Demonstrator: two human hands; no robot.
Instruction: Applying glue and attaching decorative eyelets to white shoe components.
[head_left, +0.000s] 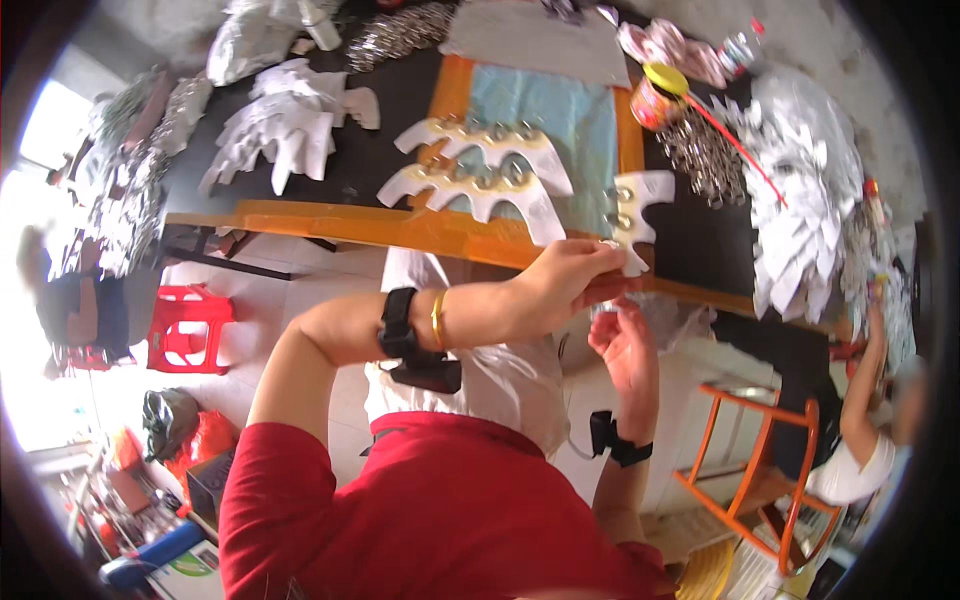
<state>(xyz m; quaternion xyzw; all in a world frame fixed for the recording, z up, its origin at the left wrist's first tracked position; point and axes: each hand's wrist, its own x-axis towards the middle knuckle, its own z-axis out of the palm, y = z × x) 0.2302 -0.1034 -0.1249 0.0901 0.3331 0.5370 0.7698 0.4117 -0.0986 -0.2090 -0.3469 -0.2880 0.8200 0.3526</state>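
Observation:
My left hand (565, 282) reaches across to the table's front edge, fingers closed at the lower end of a small white scalloped piece (640, 205) with metal rings along its notched left side. Just below it, my right hand (628, 350) is palm up, its fingers loosely bent and apart; I cannot make out anything held in it. To the left lie two longer white scalloped pieces, an upper one (548, 165) and a lower one (530, 205), with rings in their notches and yellowish edges. They rest partly on a blue sheet (590, 100) bordered with orange tape.
A stack of white cut-outs (290, 125) lies on the left of the table. On the right are a yellow-lidded jar (655, 100), a red stick (735, 140), heaped metal rings (705, 160) and bagged white pieces (800, 230). A red stool (190, 328), a wooden chair (755, 480) and another person (855, 465) are nearby.

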